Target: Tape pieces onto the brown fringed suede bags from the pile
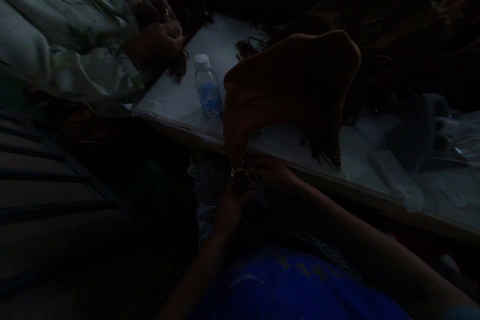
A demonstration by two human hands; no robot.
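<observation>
A brown fringed cloth (285, 82) drapes over the front edge of the white table, one corner hanging down toward my lap. At that hanging corner, my left hand (238, 192) is closed with its fingers pinched at the fringe. Close beside it on the right, my right hand (272, 169) also has its fingers closed on the cloth's edge. Small shiny bits glint between the two hands, too dark to make out. More dark fringe hangs from the cloth's right end.
A clear bottle with a white cap (208, 87) stands on the white table (172, 97). At left, a co-worker's hands (161, 35) hold dark fringe. A grey object (412, 127) and clear plastic (467, 135) lie at right. Dark bars (45, 177) stand at lower left.
</observation>
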